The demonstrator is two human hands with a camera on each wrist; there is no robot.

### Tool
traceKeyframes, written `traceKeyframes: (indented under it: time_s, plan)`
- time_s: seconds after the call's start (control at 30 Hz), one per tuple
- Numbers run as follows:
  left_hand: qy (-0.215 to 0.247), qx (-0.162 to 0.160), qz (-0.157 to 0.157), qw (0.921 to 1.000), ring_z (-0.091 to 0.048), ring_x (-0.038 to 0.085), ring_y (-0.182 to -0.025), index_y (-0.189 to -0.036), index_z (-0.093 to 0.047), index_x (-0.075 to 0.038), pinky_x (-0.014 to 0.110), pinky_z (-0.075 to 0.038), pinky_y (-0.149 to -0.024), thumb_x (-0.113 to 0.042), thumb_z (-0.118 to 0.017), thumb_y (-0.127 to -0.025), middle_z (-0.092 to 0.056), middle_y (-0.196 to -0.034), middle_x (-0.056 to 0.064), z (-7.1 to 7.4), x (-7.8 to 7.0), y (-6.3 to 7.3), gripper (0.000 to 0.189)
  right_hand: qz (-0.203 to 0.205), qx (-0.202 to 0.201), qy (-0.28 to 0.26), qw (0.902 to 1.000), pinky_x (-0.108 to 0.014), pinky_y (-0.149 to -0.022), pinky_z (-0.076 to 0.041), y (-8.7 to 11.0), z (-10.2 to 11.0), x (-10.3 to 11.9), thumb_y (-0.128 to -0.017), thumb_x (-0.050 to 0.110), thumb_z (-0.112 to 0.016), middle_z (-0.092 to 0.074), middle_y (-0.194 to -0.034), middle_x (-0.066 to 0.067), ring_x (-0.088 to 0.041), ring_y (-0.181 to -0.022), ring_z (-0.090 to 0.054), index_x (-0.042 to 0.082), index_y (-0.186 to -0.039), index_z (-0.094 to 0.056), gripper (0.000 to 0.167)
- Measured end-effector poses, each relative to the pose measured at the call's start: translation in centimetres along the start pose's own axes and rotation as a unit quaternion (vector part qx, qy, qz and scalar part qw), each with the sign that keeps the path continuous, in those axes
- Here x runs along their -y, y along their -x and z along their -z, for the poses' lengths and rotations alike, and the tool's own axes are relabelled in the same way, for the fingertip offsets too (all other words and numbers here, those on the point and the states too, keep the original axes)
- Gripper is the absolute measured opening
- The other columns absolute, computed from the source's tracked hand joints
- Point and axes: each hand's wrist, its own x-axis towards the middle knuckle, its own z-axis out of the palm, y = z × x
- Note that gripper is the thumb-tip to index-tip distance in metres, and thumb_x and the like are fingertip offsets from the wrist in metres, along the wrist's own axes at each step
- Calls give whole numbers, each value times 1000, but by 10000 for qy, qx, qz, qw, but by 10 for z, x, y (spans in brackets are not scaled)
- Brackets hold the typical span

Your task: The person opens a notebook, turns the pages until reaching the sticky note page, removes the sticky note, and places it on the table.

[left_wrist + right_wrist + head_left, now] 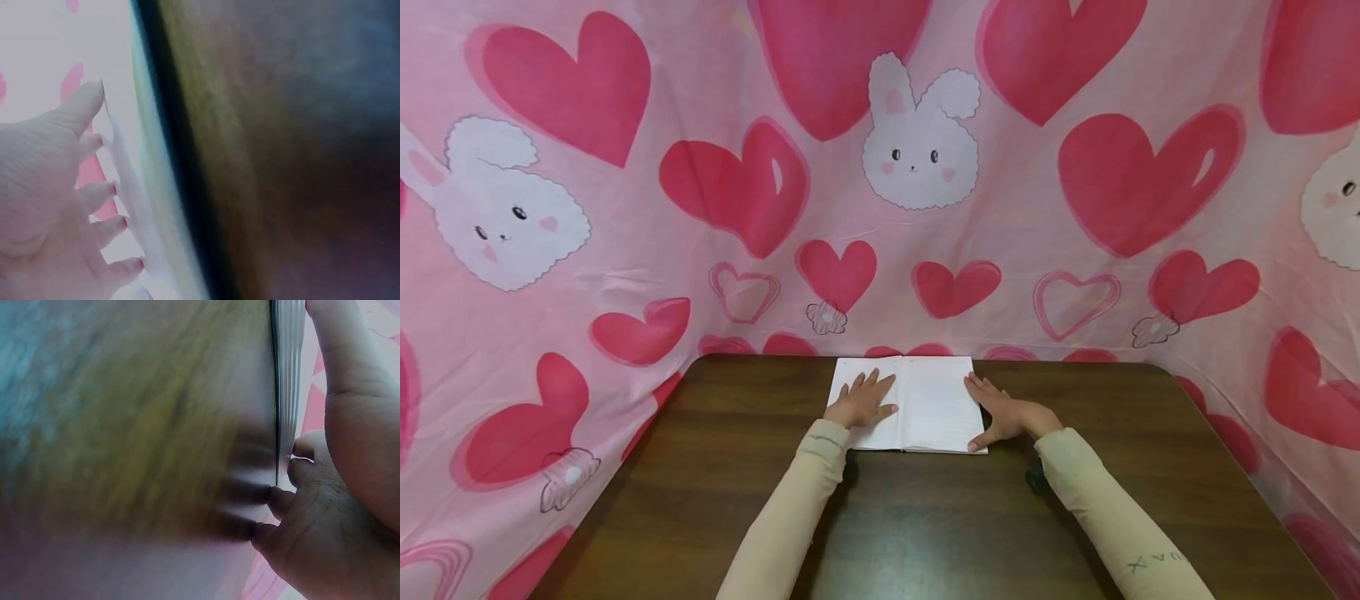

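Observation:
An open book (936, 404) with white pages lies flat near the far edge of the table, its spine running away from me. My left hand (860, 402) rests on the left page, fingers spread and straight; in the left wrist view its fingertips (119, 222) touch the paper. At the right edge of the book is my right hand (1006, 410), thumb on the near right corner and fingers along the page's outer side. The right wrist view shows the stacked page edges (289, 375) beside the thumb, with some fingertips (262, 532) down at the tabletop.
The dark wooden table (925, 525) has rounded far corners. Behind and on both sides hangs a pink cloth (880, 225) with hearts and rabbits, close against the table's far edge. A dark band sits at each wrist under the sleeves.

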Motion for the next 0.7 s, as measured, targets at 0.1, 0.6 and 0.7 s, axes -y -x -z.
traceKeyframes:
  time_s: [0.1, 0.6, 0.7]
  plan:
    - [68, -334, -334, 9989, -24, 45, -152, -158, -37, -11, 65, -22, -119, -34, -55, -105, -28, -165, 21, 0, -1, 3, 61, 16, 1, 20, 10000, -72, -117, -4, 1, -1, 1, -78, 46, -86, 5, -167, -29, -51, -153, 3, -7, -159, -1, 129]
    - [77, -1498, -2016, 9679, -65, 24, -101, -106, -73, -4, 37, -52, -98, -15, -70, -97, -70, -104, 9, -12, -34, 23, 15, 5, 2, 46, 10000, -72, -117, -5, 2, -1, 0, -78, 48, -85, 4, -168, -28, -51, -153, 3, -7, -160, -1, 130]
    - [63, -1378, -2050, 9690, -60, 14, -85, -97, -73, -8, 30, -53, -86, -19, -72, -96, -67, -90, 2, -14, -42, 26, 11, -21, -18, 46, 10000, -72, -117, -5, 3, -1, 1, -78, 48, -86, 3, -168, -28, -51, -153, 2, -7, -160, -2, 129]
